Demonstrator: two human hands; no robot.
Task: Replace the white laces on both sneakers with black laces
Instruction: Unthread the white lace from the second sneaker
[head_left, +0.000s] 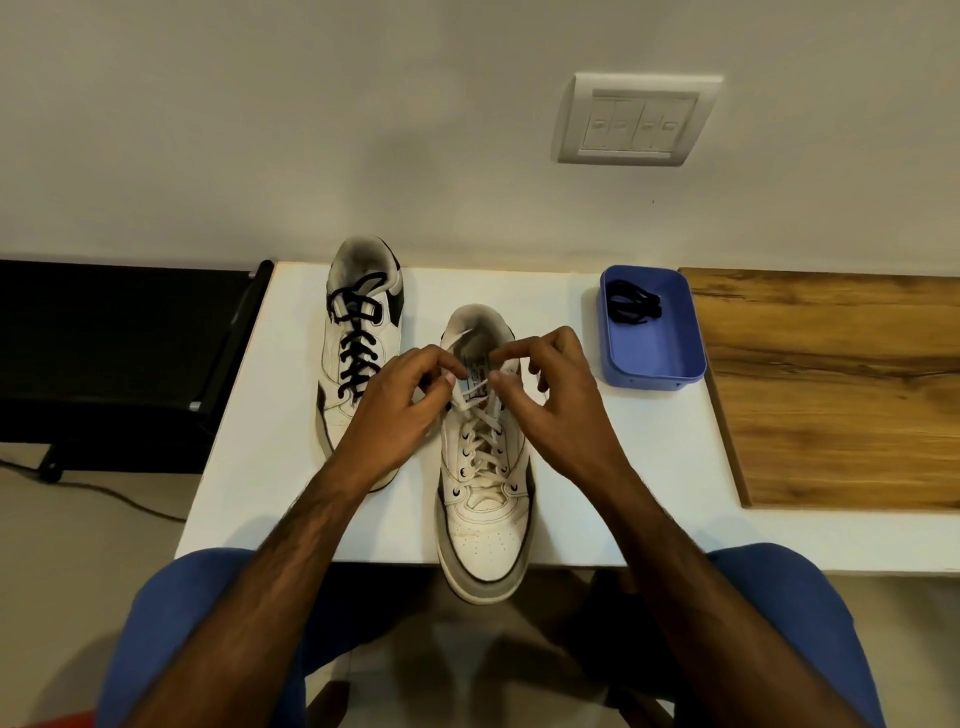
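Two white sneakers stand on a white table (597, 467). The left sneaker (358, 322) carries black laces. The right sneaker (485, 519) sits in front of me, toe over the table's near edge, threaded with a white lace (480, 441). My left hand (400, 415) pinches the white lace at the top eyelets on the shoe's left side. My right hand (550, 400) pinches the lace on the right side, thumb and forefinger over the tongue. A loose black lace (631, 301) lies coiled in a blue tray (654, 358) at the right.
A wooden board (841, 384) lies right of the blue tray. A black stand (119, 358) sits left of the table, with a cable on the floor. The wall behind carries a switch panel (636, 119). My knees in blue trousers are under the near edge.
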